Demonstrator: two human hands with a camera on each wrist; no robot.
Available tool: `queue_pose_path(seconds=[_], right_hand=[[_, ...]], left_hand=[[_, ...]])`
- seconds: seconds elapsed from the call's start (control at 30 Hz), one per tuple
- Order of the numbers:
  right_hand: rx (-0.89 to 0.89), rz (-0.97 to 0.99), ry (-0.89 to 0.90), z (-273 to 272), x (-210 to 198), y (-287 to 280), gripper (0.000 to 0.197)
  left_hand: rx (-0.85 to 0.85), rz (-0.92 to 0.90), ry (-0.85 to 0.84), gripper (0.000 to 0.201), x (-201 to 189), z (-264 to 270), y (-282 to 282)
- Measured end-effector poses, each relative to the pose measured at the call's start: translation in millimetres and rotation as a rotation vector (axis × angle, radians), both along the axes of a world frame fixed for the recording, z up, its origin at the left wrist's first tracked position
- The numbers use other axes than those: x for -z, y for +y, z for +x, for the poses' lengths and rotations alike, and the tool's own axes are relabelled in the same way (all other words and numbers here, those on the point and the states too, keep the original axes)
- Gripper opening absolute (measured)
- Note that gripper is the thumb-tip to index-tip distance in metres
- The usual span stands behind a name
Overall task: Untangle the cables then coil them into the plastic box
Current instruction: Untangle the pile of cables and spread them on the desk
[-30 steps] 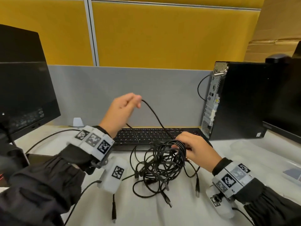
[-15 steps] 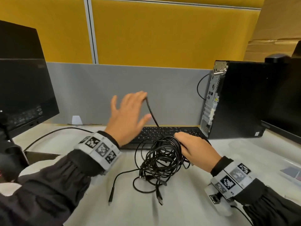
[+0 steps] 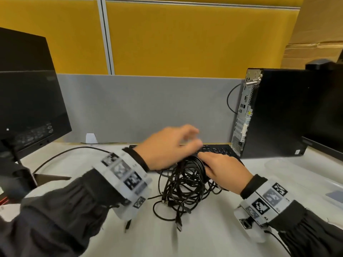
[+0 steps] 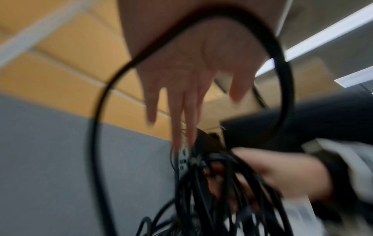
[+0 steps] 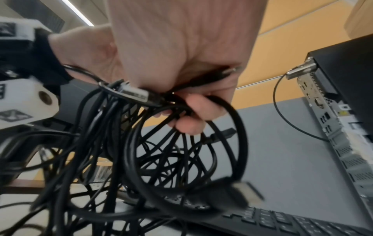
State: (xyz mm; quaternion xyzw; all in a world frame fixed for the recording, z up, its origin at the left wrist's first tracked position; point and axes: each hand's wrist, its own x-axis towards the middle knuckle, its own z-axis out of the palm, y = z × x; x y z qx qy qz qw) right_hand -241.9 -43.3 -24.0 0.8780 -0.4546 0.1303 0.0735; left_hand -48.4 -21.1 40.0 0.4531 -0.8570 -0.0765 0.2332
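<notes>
Half a second ago the left hand (image 3: 167, 147) was raised at about eleven o'clock of the tangled bundle of thin black cables (image 3: 185, 184), fingers spread, one strand running up to it. Now it has dropped onto the top of the bundle, blurred with motion, its fingers straight and loosely splayed; in the left wrist view a single black cable loop (image 4: 96, 127) arcs around the hand without being pinched. The right hand (image 3: 222, 171) has stayed put at two o'clock of the bundle, fingers curled tight round a gathered bunch of loops and a silver-tipped plug (image 5: 135, 94).

I judge this as one turn just laid onto the coil, so the coiling advances while much of the pile remains knotted on the white desk (image 3: 204, 234), just in front of the black keyboard (image 3: 219, 150).

The clear plastic box (image 3: 297, 175) lies at three o'clock, well apart from the bundle; it is too faint to tell what, if anything, it holds.
</notes>
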Motion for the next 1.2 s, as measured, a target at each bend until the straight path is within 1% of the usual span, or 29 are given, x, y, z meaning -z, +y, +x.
queue_pose_path(seconds=[0.03, 0.07, 0.1, 0.17, 0.23, 0.27, 0.3, 0.37, 0.4, 0.43, 0.53, 0.6, 0.67, 0.7, 0.77, 0.8, 0.87, 0.9, 0.93, 0.97, 1.0, 1.07, 1.13, 1.2], right_hand=[[0.005, -0.014, 0.01, 1, -1, 1, 0.021], [0.014, -0.021, 0.016, 2, -1, 2, 0.023], [0.021, -0.023, 0.014, 3, -1, 3, 0.023], [0.019, -0.019, -0.031, 4, 1, 6, 0.022], [0.01, -0.021, -0.115, 4, 2, 6, 0.018], [0.001, -0.028, -0.161, 4, 2, 5, 0.016], [-0.014, -0.042, -0.205, 4, 2, 4, 0.013], [-0.058, -0.079, -0.284, 3, 1, 2, 0.012], [-0.082, -0.098, -0.323, 3, 1, 1, 0.013], [-0.104, -0.118, -0.362, 4, 1, 0, 0.014], [-0.117, -0.132, -0.444, 6, 0, -1, 0.021], [-0.121, -0.136, -0.44, 4, -1, -2, 0.023], [-0.136, -0.146, -0.405, 2, 0, 1, 0.009], [-0.141, -0.143, -0.392, 0, 1, 1, 0.002], [-0.14, -0.114, -0.396, -3, 4, 2, 0.012], [-0.14, -0.077, -0.404, -7, 7, 1, 0.019], [-0.122, 0.001, -0.41, -17, 12, -1, 0.029], [-0.102, 0.045, -0.418, -23, 15, -2, 0.031], [-0.075, 0.095, -0.448, -27, 16, -1, 0.031], [-0.065, 0.134, -0.508, -30, 16, -1, 0.029], [-0.067, 0.16, -0.597, -31, 15, 0, 0.025], [-0.081, 0.172, -0.804, -33, 10, 0, 0.018], [-0.084, 0.191, -0.975, -36, 6, -3, 0.013], [-0.087, 0.246, -1.102, -40, 3, -4, 0.008]], left_hand=[[-0.059, 0.042, -0.276, 0.05, 8, -8, 0], [-0.097, 0.095, -0.448, 0.049, 14, -13, -3], [-0.11, 0.143, -0.506, 0.049, 15, -17, -5], [-0.08, 0.197, -0.437, 0.048, 14, -16, -12], [-0.012, 0.249, -0.281, 0.036, 14, -11, -18], [0.031, 0.308, -0.16, 0.03, 18, -8, -21], [0.065, 0.402, -0.003, 0.026, 21, -5, -21], [0.119, 0.641, 0.375, 0.022, 25, 1, -19], [0.135, 0.719, 0.523, 0.019, 28, 4, -20], [0.141, 0.75, 0.621, 0.019, 30, 6, -21], [0.094, 0.675, 0.712, 0.021, 32, 4, -25], [0.048, 0.698, 0.831, 0.022, 33, 1, -28], [-0.015, 0.758, 0.956, 0.025, 35, -1, -30], [-0.052, 0.759, 0.992, 0.026, 33, -2, -28], [-0.144, 0.685, 1.059, 0.025, 30, -1, -28], [-0.183, 0.623, 1.124, 0.026, 27, 3, -30], [-0.241, 0.523, 1.361, 0.029, 14, 18, -35], [-0.255, 0.463, 1.452, 0.031, 6, 29, -37], [-0.278, 0.385, 1.464, 0.031, -1, 42, -39], [-0.312, 0.301, 1.406, 0.031, -6, 54, -43], [-0.349, 0.223, 1.307, 0.031, -9, 65, -45], [-0.429, 0.104, 1.087, 0.032, -5, 85, -52], [-0.512, 0.049, 0.854, 0.033, 4, 100, -58], [-0.609, -0.006, 0.532, 0.03, 17, 114, -61]])
